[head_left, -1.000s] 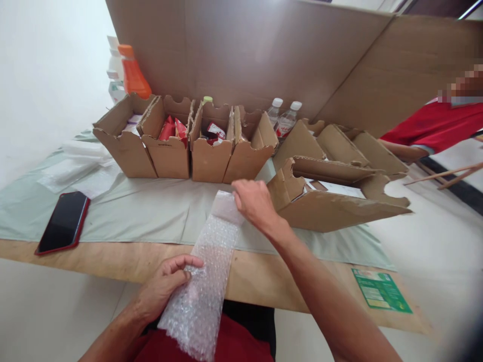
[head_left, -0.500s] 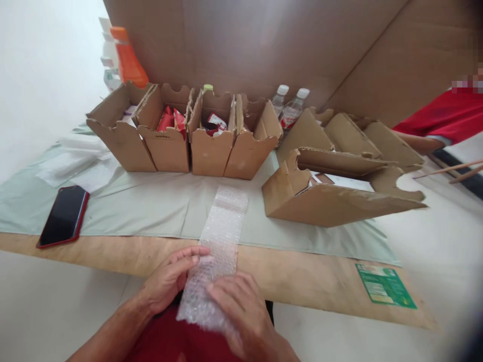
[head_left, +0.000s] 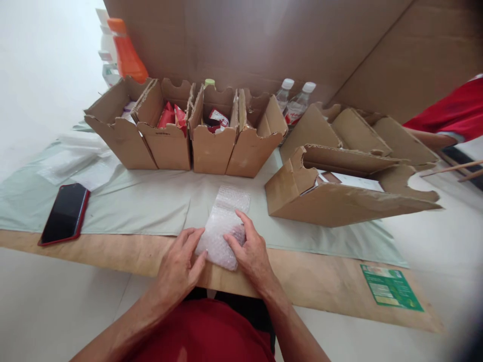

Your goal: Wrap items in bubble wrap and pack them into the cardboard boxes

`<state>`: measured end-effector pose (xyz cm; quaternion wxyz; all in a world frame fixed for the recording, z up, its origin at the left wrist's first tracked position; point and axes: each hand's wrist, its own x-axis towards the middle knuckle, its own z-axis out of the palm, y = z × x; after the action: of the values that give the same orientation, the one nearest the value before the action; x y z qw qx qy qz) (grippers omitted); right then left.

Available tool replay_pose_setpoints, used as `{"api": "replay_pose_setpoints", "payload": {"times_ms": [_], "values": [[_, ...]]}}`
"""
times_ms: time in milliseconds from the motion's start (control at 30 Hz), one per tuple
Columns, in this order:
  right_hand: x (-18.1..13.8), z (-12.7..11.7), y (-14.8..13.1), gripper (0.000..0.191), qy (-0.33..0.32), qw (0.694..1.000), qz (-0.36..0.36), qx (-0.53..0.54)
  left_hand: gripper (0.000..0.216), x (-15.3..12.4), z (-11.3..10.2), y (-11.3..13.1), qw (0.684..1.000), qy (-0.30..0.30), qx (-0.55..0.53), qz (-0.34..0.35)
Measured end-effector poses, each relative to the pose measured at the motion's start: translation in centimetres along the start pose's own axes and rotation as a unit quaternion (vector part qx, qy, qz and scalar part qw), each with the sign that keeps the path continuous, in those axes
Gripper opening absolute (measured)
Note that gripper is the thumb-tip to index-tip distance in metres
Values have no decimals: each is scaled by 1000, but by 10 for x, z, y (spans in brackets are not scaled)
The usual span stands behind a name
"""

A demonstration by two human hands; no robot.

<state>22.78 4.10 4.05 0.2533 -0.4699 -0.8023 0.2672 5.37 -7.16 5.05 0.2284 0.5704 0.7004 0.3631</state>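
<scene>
A strip of clear bubble wrap [head_left: 225, 221] lies on the table's near edge, its near end rolled into a thick bundle. My left hand [head_left: 180, 265] presses against the bundle's left side. On the right side, my right hand [head_left: 251, 250] has its fingers curled over the roll. Both hands grip the bubble wrap. What is inside the roll is hidden.
Four open cardboard boxes [head_left: 211, 136] with packets stand in a row behind. A larger box [head_left: 332, 196] lies to the right. A red-cased phone [head_left: 65, 213] sits left on the pale cloth [head_left: 151, 201]. Bottles [head_left: 126, 50] stand at the back. A person's red sleeve [head_left: 455, 113] shows far right.
My right hand came back from the strip's far end to the near end. Both hands rolled the wrap up from my lap onto the table, so the strip is now shorter.
</scene>
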Motion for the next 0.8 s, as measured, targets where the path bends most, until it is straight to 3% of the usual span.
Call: {"api": "replay_pose_setpoints", "payload": {"times_ms": [167,333,433,533,633,800], "values": [[4,9,3,57,10,991,-31,-129,37,6,10,-16,988,18,132,71],[-27,-17,5,50,62,977,-112,-168,31,3,4,-18,977,46,158,132],[-51,-31,0,44,-9,972,-192,-136,34,2,-7,-15,971,1,136,197],[-59,-25,-1,38,-59,961,-233,-137,44,3,-12,-17,957,-65,129,250],[-54,-14,2,29,-36,973,-213,-85,43,6,-8,-22,955,-75,129,255],[-49,-13,6,22,-24,992,-109,52,28,9,-2,-19,973,-72,75,206]]}}
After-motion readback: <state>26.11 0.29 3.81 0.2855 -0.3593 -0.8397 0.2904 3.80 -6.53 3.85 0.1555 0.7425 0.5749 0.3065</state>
